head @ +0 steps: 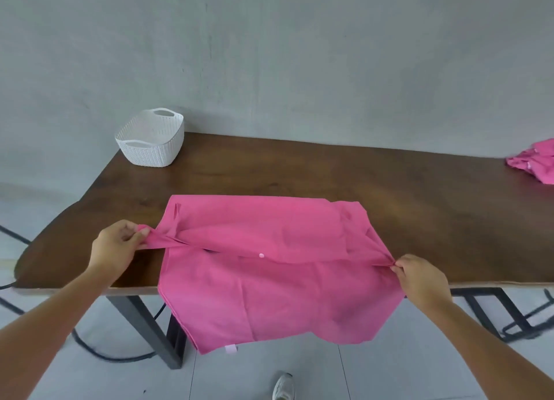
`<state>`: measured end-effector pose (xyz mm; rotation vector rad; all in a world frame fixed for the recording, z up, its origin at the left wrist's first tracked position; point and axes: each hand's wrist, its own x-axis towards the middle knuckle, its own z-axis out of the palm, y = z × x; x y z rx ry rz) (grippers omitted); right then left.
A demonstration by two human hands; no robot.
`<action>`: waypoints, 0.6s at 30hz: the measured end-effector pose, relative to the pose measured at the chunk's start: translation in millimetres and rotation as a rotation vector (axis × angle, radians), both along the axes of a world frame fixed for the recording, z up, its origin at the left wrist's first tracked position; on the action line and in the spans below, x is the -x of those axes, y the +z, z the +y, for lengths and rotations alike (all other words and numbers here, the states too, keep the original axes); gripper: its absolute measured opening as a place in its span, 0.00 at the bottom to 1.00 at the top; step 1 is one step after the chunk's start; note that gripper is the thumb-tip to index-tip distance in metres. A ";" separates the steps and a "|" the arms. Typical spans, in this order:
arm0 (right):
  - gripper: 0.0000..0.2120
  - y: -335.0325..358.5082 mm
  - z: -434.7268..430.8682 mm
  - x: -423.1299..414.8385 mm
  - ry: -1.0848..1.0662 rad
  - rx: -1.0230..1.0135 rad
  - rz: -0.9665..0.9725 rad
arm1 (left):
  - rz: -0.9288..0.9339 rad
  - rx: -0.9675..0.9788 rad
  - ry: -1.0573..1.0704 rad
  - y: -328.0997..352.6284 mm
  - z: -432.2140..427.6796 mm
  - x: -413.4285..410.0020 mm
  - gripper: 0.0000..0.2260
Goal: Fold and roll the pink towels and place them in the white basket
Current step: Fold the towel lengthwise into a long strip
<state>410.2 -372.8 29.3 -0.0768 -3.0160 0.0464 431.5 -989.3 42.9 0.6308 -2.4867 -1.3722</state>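
Bare left forearm (60,315) and right forearm (485,333) — a pale grey-white sneaker (283,387) on one foot.

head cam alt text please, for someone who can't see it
Two hands pull a pink towel taut, the left hand and right hand each pinching one end, its near half hanging off a brown table. An empty white basket stands at the far left corner; more pink towels lie far right.
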 end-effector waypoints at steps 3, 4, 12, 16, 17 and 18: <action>0.13 -5.2 0.1 -32.2 -0.012 -0.003 0.007 | 0.013 0.011 -0.029 -1.7 -1.4 -23.3 0.07; 0.13 -4.5 -0.4 -42.0 -0.012 -0.010 0.008 | 0.010 0.011 -0.038 -1.5 -1.3 -30.9 0.07; 0.09 13.8 -1.9 -96.3 -0.047 -0.062 -0.028 | 0.032 0.003 -0.063 4.0 1.1 -90.0 0.04; 0.10 20.3 8.8 -120.0 -0.024 -0.046 -0.046 | 0.018 -0.007 -0.006 4.7 10.0 -117.3 0.06; 0.10 22.1 14.2 -125.4 -0.017 -0.044 -0.048 | 0.009 -0.009 0.014 4.8 13.0 -125.6 0.07; 0.11 24.1 20.1 -130.6 -0.012 -0.050 -0.050 | 0.005 0.007 0.031 4.8 16.8 -135.0 0.07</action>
